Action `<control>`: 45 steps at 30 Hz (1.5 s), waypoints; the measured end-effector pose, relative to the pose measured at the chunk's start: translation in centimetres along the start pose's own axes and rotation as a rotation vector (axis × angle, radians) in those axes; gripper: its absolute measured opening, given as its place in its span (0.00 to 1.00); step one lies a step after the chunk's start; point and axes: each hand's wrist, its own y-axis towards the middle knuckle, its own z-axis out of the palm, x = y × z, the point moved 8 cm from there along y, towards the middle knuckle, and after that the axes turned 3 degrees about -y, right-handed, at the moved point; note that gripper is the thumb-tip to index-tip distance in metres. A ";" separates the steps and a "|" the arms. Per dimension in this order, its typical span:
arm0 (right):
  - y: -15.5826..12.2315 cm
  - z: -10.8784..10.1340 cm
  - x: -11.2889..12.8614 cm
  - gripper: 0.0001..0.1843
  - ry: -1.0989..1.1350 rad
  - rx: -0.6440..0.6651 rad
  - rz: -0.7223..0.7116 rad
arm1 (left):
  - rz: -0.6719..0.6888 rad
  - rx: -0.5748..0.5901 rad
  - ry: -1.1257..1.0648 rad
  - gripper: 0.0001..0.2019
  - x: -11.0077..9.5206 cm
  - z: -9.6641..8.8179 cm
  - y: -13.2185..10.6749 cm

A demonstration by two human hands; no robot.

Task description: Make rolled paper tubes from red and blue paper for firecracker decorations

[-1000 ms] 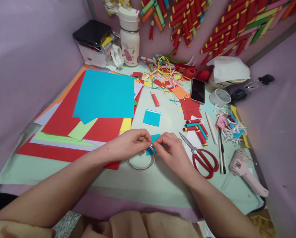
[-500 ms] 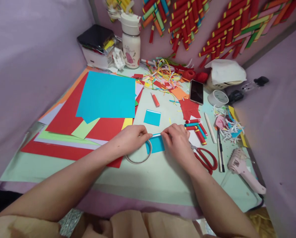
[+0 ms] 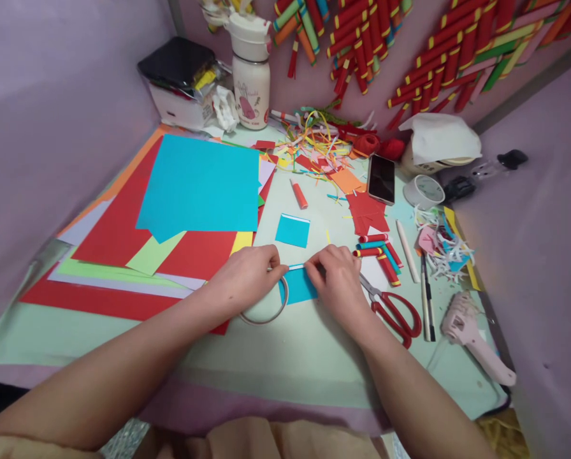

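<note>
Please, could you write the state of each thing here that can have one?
Left grip: closed at left end of white strip
Right grip: closed at strip's right end
Blue paper below strip: flat, partly covered
Upper blue square: flat
Tape roll: partly hidden
Scissors: lying, blades partly hidden
Phone: face up, screen dark
Bottle: upright, lid on
Glue gun: on its side
Paper tubes: rolled, piled

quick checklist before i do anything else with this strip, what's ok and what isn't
1. White strip along far edge of nearest blue paper: ok.
2. Left hand and right hand at opposite ends of the strip: ok.
3. Tape roll clear of that paper: not ok, its rim crosses the left edge in view.
4. Strip fully stuck down: cannot tell.
5. Tips of scissors in sight: not ok, hidden by the right hand.
6. Glue gun apart from both hands: ok.
</note>
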 end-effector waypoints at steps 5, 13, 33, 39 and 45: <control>0.0 0.0 0.0 0.11 0.005 0.003 0.023 | -0.031 0.017 0.017 0.13 0.0 0.1 0.0; 0.1 0.2 -0.1 0.10 0.017 0.011 0.039 | -0.061 0.041 0.084 0.13 0.0 0.4 0.2; 0.6 -0.1 -0.1 0.08 -0.059 -0.005 0.078 | -0.066 0.019 0.229 0.10 -0.4 0.5 0.4; 0.6 -0.3 -1.4 0.07 0.018 0.002 0.164 | -0.043 0.004 0.230 0.10 -0.5 0.5 0.4; -0.8 -2.5 0.4 0.06 0.108 -0.183 -0.058 | -0.019 -0.023 0.240 0.10 -0.4 0.7 0.4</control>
